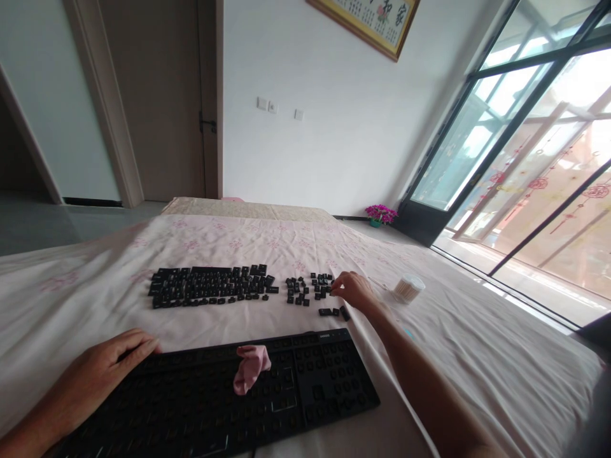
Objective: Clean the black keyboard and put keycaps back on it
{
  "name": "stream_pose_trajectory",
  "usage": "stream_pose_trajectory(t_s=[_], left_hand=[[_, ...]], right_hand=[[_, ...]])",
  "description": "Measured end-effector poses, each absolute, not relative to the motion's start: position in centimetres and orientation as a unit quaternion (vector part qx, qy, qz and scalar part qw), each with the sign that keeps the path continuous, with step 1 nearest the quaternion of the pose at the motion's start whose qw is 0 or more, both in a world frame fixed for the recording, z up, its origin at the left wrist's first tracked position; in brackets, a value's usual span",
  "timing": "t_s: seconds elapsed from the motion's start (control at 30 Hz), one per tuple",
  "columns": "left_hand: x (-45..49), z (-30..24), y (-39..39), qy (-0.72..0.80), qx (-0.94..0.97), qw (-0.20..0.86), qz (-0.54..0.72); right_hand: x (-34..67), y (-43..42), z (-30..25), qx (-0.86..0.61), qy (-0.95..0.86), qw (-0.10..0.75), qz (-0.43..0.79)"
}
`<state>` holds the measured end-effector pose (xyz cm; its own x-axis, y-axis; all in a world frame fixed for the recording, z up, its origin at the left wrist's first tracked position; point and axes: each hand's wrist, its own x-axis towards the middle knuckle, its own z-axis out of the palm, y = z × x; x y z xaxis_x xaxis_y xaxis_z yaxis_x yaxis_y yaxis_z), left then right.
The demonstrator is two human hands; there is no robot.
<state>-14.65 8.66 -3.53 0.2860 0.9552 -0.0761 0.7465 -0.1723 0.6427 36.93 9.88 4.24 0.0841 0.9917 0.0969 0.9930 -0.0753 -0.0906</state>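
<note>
- The right hand (353, 289) reaches out over the bed (71, 299), its fingers bent down and drawn narrow at the right side of a small cluster of keycaps (322, 286). The fingertips touch or nearly touch the caps. I cannot tell whether the grip already has one pinched.
- The left hand (102, 369) lies flat, its grip wide and holding nothing. Its fingers rest on the far left corner of the keyboard (315, 388).
- The keyboard lies along the near edge of the bed. Its sockets look bare, the caps taken off. A crumpled pink cloth (251, 369) sits on its middle.
- Just nearer than the right hand, three stray keycaps (334, 312) lie between the cluster and the keyboard's far right corner.
- Left of the cluster is a second loose group of caps (296, 291). Further left, a long block of keycaps (210, 286) is laid out in rows toward the middle of the bed.
- A round tub of cotton swabs (408, 287) stands just right of the right hand, toward the bed's right edge.
- As I judge it, the step in hand is picking or placing a single cap at the small cluster while the left hand steadies the keyboard.
- A lift from there would call for a fine two-finger pinch on one cap alone, raised straight up so the neighbours stay put.
</note>
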Motion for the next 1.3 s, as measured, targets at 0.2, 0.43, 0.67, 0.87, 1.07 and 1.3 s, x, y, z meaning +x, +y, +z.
stream_pose_trajectory(t_s=[0.2,0.43,0.67,0.87,1.07,1.3], left_hand=[[-14.6,-3.2,8.6,0.572,0.746,0.297,0.167],[-14.1,-2.5,8.2,0.576,0.743,0.3,0.16],[-14.3,-3.1,8.6,0.57,0.749,0.291,0.17],[-14.3,-3.4,8.6,0.576,0.742,0.297,0.172],[-14.5,-3.5,8.6,0.576,0.738,0.301,0.181],[-14.8,-4.1,8.9,0.573,0.739,0.3,0.186]], right_hand=[[36.3,10.2,4.1,-0.734,-0.675,0.072,-0.01],[35.0,8.5,5.0,-0.71,-0.699,0.083,-0.01],[35.1,7.4,4.0,-0.678,-0.73,0.082,0.024],[35.6,7.3,3.4,-0.65,-0.752,0.091,0.06],[35.3,8.2,3.4,-0.668,-0.733,0.121,0.033],[34.6,8.9,3.5,-0.678,-0.726,0.113,0.01]])
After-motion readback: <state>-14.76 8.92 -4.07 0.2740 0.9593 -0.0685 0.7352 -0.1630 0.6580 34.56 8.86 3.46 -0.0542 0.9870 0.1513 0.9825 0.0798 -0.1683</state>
